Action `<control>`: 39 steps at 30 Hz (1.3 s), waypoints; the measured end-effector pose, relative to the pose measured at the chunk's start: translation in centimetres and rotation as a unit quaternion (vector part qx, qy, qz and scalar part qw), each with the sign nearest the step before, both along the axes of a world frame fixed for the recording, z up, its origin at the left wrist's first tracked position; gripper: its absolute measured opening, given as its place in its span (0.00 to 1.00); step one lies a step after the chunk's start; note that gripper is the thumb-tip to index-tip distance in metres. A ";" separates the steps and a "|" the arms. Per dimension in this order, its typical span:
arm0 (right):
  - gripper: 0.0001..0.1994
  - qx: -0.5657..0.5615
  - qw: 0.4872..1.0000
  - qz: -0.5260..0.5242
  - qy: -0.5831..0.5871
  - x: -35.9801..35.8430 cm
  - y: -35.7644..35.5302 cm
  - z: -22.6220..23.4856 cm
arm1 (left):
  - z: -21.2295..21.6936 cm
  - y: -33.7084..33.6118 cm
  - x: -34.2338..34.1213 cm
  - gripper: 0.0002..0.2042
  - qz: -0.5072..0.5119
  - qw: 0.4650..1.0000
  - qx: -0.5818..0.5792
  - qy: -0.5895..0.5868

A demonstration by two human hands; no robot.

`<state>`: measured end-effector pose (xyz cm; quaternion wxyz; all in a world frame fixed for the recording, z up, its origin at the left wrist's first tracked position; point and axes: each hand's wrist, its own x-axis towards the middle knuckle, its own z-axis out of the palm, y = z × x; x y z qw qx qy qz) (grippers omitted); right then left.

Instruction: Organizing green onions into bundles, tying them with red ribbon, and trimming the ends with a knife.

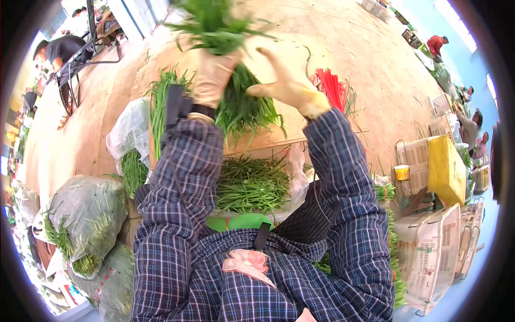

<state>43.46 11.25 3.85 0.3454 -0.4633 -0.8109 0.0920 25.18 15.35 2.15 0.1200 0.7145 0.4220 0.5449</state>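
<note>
- Head view: our left hand (213,78) clenches the bunch of green stalks (236,91) upright, so their ends hang level.
- Our right hand (289,86) hovers spread beside it, grasping nothing.

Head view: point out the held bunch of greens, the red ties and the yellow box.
bunch of greens (244,104), head view, on the stems below the left hand's grip.
red ties (332,88), head view, middle of the bundle.
yellow box (445,169), head view, centre of its top face.

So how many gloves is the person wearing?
2. The left glove grips the bunch of greens up high; the right glove is open beside it, fingers spread.
</note>
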 end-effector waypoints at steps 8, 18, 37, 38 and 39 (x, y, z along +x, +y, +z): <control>0.20 -0.327 0.829 -0.055 0.450 5.9 -11.5 -3.7 | 1.4 -3.5 -13.0 0.09 -0.055 0.780 -0.230 -0.580; 0.24 -0.243 0.904 0.026 0.352 -3.4 -7.8 -8.4 | -3.3 -9.7 -13.8 0.08 -0.113 0.733 -0.106 -0.663; 0.32 -0.209 0.931 0.143 0.261 1.0 -14.1 -4.7 | -6.7 -13.7 -16.4 0.07 -0.256 0.673 -0.072 -0.690; 0.32 -0.210 0.931 0.152 0.258 0.0 -14.1 -4.8 | -6.7 -13.6 -16.0 0.07 -0.245 0.676 -0.083 -0.690; 0.30 -0.275 0.915 0.148 0.256 -0.9 -14.1 -5.0 | -6.8 -13.4 -15.5 0.08 -0.240 0.681 -0.079 -0.687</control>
